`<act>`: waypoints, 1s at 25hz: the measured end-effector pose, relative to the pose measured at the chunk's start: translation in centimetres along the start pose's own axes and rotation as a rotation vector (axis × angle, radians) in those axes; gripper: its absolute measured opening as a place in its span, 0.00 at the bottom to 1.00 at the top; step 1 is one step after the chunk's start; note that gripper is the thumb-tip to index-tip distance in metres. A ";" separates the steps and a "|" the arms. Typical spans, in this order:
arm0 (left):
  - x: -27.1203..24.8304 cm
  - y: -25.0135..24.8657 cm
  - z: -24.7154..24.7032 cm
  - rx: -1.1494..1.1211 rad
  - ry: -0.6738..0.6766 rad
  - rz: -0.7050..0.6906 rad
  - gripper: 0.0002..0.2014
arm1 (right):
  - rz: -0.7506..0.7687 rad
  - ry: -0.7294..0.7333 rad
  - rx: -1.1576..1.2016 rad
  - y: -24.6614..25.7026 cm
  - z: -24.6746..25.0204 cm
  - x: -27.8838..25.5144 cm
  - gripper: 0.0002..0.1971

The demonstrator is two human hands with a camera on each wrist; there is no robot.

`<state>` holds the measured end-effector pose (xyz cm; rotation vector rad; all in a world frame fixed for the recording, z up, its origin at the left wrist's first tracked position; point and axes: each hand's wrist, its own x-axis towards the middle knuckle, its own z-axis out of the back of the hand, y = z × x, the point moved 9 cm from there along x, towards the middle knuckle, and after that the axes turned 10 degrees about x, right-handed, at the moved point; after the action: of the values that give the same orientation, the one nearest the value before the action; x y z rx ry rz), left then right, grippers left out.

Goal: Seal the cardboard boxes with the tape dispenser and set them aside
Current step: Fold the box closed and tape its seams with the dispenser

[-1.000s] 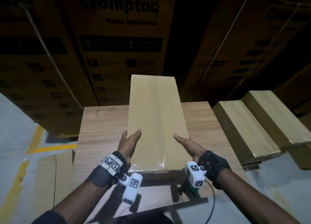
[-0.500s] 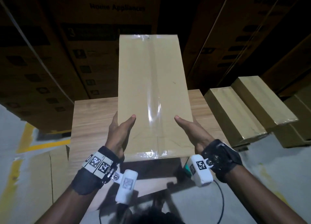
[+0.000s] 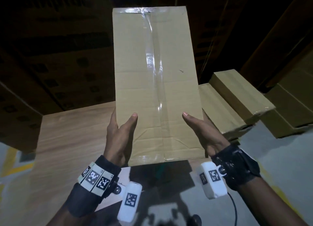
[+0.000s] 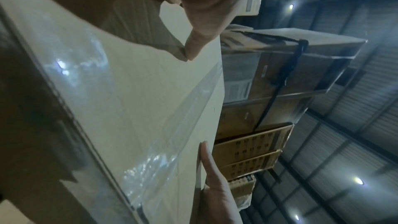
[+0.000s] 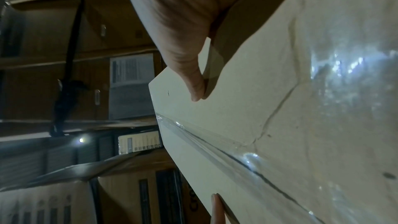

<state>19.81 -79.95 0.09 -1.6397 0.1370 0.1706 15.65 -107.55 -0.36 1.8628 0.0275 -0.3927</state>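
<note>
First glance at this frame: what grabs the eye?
The long cardboard box fills the centre, raised above the wooden table, clear tape glinting along its seam. The left hand and right hand grip its near end from either side, thumbs on top. To the right, more plain boxes lie stacked on the floor.

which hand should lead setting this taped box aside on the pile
Probably right: the stacked boxes lie on the right hand's side. Both hands grip the taped box, so the left hand just supports.
</note>
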 end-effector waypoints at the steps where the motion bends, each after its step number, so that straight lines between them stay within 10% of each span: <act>1: -0.8 0.2 -3.3 -0.012 0.015 -0.018 0.24 | 0.012 -0.019 0.011 0.9 3.1 -0.6 0.31; 11: -5.0 6.4 -32.2 0.002 0.158 0.033 0.27 | -0.047 -0.173 0.043 7.1 32.2 -2.2 0.28; 25: 8.1 13.4 -51.9 0.085 0.019 0.101 0.28 | -0.239 -0.091 -0.053 12.3 48.5 18.0 0.19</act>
<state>26.68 -132.63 -10.89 -1.5511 0.2389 0.2232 22.95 -159.79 -7.22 1.7923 0.1981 -0.6359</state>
